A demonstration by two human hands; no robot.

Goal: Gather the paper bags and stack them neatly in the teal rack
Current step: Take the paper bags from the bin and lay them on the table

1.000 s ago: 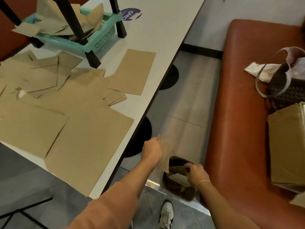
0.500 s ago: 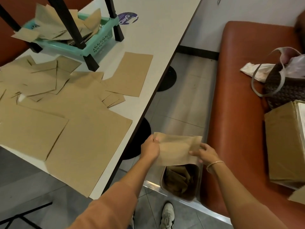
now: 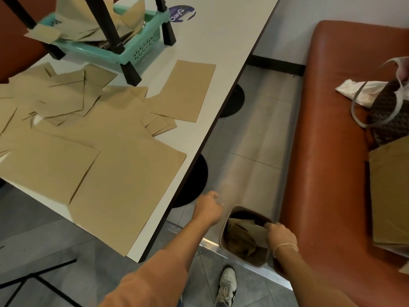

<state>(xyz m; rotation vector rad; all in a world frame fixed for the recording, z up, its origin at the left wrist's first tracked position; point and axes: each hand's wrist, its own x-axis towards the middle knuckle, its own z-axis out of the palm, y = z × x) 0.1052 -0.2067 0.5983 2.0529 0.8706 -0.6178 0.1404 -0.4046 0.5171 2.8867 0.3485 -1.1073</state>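
Head view: right hand fingers pinch flat kraft bag in bin; left hand loosely curled, empty.

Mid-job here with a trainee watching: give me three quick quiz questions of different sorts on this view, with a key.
1. True or false: the teal plastic rack on the white table already holds brown paper bags.
2. Which hand reaches into the small brown bin on the floor? A) left hand B) right hand
3. Fill in: the brown cardboard box rests on the orange ____.

Key: 1 true; 2 B, it grips a crumpled paper bag there, while the left hand hangs empty beside the table edge; 3 bench.
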